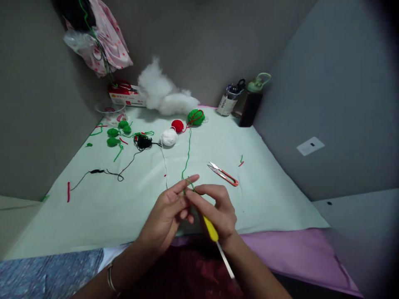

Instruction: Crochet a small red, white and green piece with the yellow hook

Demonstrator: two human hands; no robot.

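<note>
My right hand (216,209) is closed around a crochet hook (211,228) with a yellow grip, its pale rear end pointing down toward my lap. Green yarn (188,151) runs from a green ball (195,117) at the back of the table to my left hand (170,211). It passes over the raised left index finger, while the thumb and other fingers pinch the yarn near the hook's tip. Both hands' fingertips meet there, and they hide the tip and any stitches. Orange-handled thread snips (223,174) lie beyond my right hand.
A white yarn ball (168,137), a red ball (177,126) and black yarn (144,142) lie ahead. Small green pieces (112,142) sit at left by a clear tub (111,112). White stuffing (162,89), a pen holder (227,103) and a dark phone (251,109) stand along the back.
</note>
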